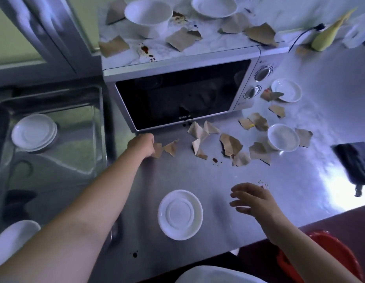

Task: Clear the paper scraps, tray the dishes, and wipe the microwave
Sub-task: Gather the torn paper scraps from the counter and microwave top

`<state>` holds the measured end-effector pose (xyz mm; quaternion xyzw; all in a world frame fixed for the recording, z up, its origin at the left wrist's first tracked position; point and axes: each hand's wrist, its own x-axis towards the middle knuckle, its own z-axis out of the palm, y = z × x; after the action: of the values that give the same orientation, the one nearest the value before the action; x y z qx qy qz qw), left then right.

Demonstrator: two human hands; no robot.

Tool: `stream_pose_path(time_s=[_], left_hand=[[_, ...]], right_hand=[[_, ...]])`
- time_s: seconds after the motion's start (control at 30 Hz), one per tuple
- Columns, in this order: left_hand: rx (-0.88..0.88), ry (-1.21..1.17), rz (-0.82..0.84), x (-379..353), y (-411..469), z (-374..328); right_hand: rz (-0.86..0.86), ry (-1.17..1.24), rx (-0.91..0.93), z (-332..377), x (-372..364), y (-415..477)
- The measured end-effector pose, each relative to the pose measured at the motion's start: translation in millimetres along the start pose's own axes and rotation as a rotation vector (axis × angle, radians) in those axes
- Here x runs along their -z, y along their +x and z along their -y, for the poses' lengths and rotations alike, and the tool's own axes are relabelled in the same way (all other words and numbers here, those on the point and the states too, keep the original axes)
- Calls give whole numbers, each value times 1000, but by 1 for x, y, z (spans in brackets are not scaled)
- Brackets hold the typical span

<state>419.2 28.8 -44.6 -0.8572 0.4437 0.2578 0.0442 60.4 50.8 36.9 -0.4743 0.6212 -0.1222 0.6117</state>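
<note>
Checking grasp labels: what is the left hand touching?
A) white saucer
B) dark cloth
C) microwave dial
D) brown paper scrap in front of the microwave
D: the left hand grips a brown paper scrap just in front of the microwave; the saucer lies untouched near the open right hand.

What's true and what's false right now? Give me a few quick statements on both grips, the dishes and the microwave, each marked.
1. The left grip holds a paper scrap in front of the microwave. True.
2. The right grip holds the saucer. False: it hovers open beside the saucer and holds nothing.
3. The microwave's top is cleared. False: two bowls and torn scraps lie on it.
4. White plates sit stacked in the metal tray. True.
5. The microwave door is open. False: it is closed.
</note>
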Motion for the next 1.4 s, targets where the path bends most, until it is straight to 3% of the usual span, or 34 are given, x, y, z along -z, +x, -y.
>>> stream_pose_path(time_s=[0.37, 0.47, 0.63, 0.8, 0.97, 1.13, 1.3, 1.4], left_hand=[[31, -8, -173, -56, -50, 26], [89, -156, -152, -64, -63, 27], [111, -623, -240, -50, -98, 10], [-109, -846, -339, -26, -165, -41], [-470, -613, -610, -16, -223, -93], [-532, -474, -664, -26, -235, -113], [-486, -529, -524, -35, -222, -99], [-349, -753, -479, -44, -200, -84]], right_hand=[[67, -9, -9, 3, -14, 14], [123, -35, 13, 9, -18, 19], [256, -41, 55, 20, -14, 29], [430, 74, -43, 22, 8, 32], [767, 254, -334, 25, 14, 38], [916, 336, -279, 34, 15, 40], [743, 214, -151, 33, 22, 42], [608, 161, -35, 32, 31, 35]])
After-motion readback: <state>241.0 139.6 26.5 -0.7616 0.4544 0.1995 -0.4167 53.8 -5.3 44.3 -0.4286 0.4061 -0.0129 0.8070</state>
